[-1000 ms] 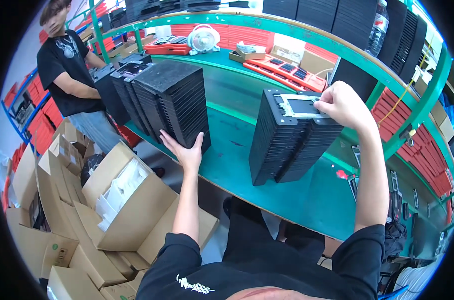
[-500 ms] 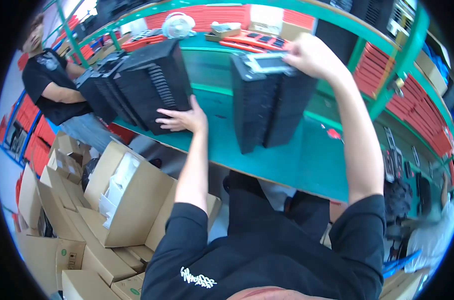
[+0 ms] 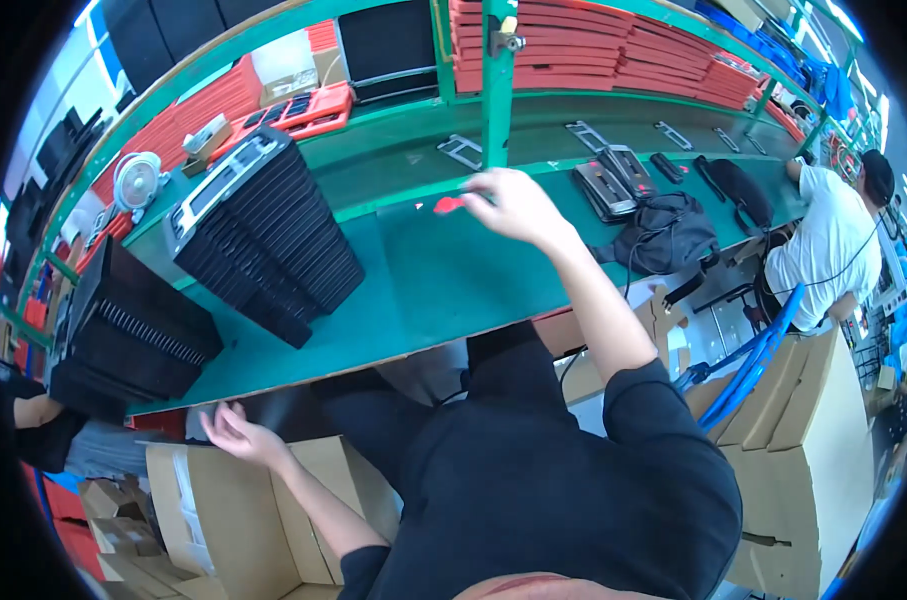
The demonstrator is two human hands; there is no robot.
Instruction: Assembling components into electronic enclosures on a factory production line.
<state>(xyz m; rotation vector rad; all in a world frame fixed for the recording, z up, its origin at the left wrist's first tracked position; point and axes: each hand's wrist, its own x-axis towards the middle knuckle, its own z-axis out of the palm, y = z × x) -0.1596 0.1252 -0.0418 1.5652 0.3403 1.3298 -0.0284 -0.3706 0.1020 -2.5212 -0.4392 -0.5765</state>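
Note:
My right hand (image 3: 518, 208) is stretched over the green bench top (image 3: 393, 290), its fingers pinched on a small red object (image 3: 448, 205) whose kind I cannot make out. A tiny pale scrap (image 3: 419, 206) lies just left of it. My left hand (image 3: 241, 436) hangs by the bench's front edge, holding nothing, its fingers loosely curled and apart. Beyond it stands a tall double stack of flat black slabs (image 3: 273, 235) with a grey frame (image 3: 228, 180) on top. Another black stack (image 3: 138, 335) stands farther left.
Open cardboard boxes (image 3: 238, 520) stand below the bench at left; more cardboard (image 3: 788, 480) stands at right. A green post (image 3: 498, 90) rises behind my right hand. A black bag (image 3: 666, 235) and dark devices (image 3: 613, 183) lie to the right. A person in white (image 3: 823, 235) sits beyond.
My view has swung right. My right hand has left the top of the double stack and reached the red object; my left hand has come off the left stack. The double stack now stands beside the left one.

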